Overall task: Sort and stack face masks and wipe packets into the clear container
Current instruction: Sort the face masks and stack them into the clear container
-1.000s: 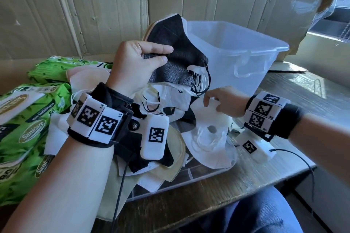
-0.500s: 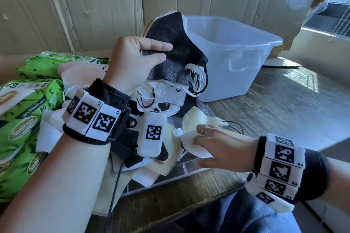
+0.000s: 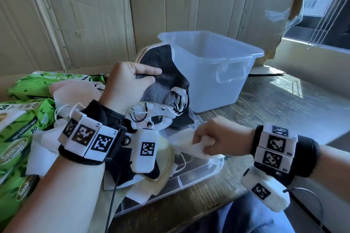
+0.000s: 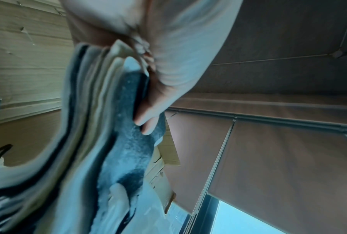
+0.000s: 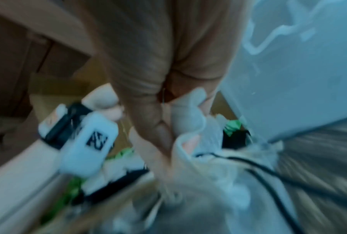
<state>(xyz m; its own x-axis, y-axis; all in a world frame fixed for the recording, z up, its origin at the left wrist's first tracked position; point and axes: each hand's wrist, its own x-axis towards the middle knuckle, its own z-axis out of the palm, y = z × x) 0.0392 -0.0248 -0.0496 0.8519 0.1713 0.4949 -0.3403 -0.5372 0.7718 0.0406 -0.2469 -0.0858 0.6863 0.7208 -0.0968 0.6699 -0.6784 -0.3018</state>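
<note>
My left hand [image 3: 130, 83] grips a stack of face masks [image 3: 164, 85] upright, a black one on the outside, just left of the clear container [image 3: 214, 66]. In the left wrist view the stack of masks [image 4: 100, 126] shows white, cream and dark layers under the fingers [image 4: 148, 114]. My right hand [image 3: 214, 138] pinches a cream-white mask [image 3: 191, 145] at the right side of the loose mask pile [image 3: 151, 172]; in the blurred right wrist view the cream-white mask [image 5: 186, 114] is bunched in the hand. Green wipe packets [image 3: 20, 138] lie at the left.
The clear lid [image 3: 189, 179] lies flat under the mask pile on the wooden table [image 3: 284, 111]. Cardboard sheets [image 3: 85, 15] line the wall behind. A window [image 3: 325, 5] with a blind cord is at the right. The container looks empty.
My right hand went from the middle of the pile toward me, then closed on the cream-white mask and lifted it slightly. The left hand kept its hold on the stack.
</note>
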